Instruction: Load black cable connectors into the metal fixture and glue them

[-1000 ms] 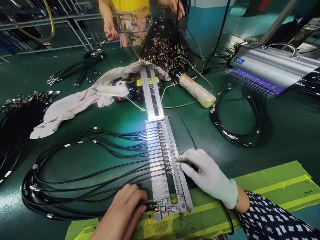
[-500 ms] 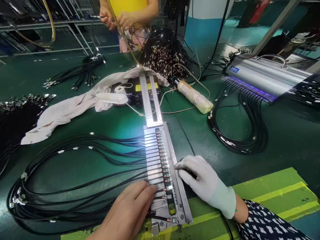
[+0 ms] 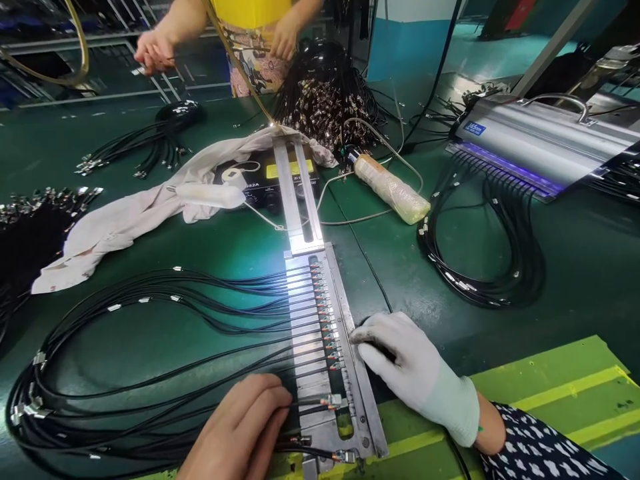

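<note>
A slotted metal fixture (image 3: 345, 320) lies lengthwise on the green table, with a row of black cables (image 3: 260, 310) laid across it, their small metal connectors (image 3: 327, 320) along its slot. My bare left hand (image 3: 243, 427) is at the fixture's lower left edge, fingers closed around black cables whose connector ends stick out past the fingertips over the fixture. My right hand (image 3: 410, 370), in a white glove, rests at the fixture's right rail with thumb and forefinger pressed near it; whatever lies between them is too small to make out. Bright light falls on the fixture's upper part.
A silver lamp box (image 3: 545, 143) with purple light and looped cables stands at right. Behind the fixture are a wrapped bottle (image 3: 390, 188), a white cloth (image 3: 120, 213) and a cable heap (image 3: 325, 100). Across the table, a person in yellow (image 3: 250, 13) has both hands raised.
My left hand has moved left and slightly down, and connectors near it have shifted off the fixture's lower slots. My right hand stays at the rail. The other person's hands have moved apart.
</note>
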The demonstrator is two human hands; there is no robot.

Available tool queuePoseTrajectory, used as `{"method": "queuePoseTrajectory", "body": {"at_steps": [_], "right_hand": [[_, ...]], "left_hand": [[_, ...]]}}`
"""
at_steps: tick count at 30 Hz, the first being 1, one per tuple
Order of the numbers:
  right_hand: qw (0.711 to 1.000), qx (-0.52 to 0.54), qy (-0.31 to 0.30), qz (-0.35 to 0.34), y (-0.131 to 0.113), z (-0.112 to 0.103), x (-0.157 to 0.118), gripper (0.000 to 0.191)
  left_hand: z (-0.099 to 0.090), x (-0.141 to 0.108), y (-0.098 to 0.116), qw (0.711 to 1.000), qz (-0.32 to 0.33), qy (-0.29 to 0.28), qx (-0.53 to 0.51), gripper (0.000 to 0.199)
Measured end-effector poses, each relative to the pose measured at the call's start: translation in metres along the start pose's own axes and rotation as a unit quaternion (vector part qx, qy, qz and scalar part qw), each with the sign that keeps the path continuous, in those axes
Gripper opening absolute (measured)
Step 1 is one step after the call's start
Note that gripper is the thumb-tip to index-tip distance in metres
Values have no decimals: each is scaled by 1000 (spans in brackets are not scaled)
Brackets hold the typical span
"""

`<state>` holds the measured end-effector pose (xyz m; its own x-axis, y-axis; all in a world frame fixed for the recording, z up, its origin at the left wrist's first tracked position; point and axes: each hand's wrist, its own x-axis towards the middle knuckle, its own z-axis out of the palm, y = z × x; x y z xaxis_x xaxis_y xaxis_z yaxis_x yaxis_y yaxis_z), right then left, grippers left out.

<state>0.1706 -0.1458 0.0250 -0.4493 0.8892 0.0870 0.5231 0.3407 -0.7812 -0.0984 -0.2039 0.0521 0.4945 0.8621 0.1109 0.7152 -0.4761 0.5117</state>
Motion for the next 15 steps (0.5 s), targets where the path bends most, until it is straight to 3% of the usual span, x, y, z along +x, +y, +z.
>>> {"method": "queuePoseTrajectory", "body": {"at_steps": [5,15], "right_hand": [[1000,-7,-1,-1,0,0,1,10],[1000,-8,-13,9,0,0,2,12]], "left_hand": [[15,1,-11,996,52,-6,71,28],[21,-2,-15,996,85,-18,27,40]]}}
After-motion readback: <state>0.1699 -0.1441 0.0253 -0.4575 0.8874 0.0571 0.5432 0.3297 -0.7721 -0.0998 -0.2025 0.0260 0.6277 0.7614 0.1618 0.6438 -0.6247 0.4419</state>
